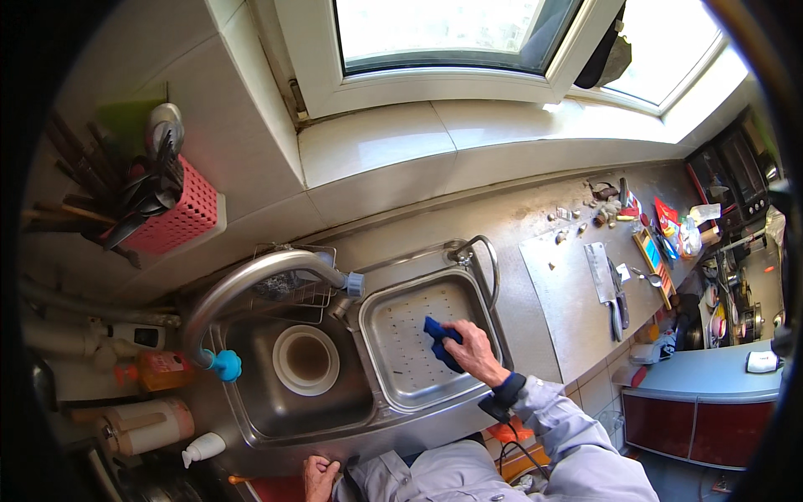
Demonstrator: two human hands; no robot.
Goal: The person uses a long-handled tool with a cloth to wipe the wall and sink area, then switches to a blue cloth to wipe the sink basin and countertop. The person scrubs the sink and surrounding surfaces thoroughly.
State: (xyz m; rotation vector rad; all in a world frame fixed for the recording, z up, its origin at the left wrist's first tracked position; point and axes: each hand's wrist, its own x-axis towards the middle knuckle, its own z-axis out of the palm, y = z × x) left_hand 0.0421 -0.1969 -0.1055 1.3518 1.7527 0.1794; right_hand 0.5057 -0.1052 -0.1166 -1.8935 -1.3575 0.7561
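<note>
My right hand grips a dark blue cloth over the perforated metal tray in the right sink basin. Whether the cloth touches the tray is hard to tell. My left hand rests with curled fingers by the counter's front edge, below the left basin; nothing shows in it. In that basin sits a round white bowl holding brownish liquid. A curved metal faucet with a blue nozzle arches over the left basin's back left corner.
Right of the sink lie a cleaver, another knife, a spoon, a grater and garlic-like pieces. A white pump bottle, a dish soap bottle and a pink utensil basket are at the left. An open window projects above.
</note>
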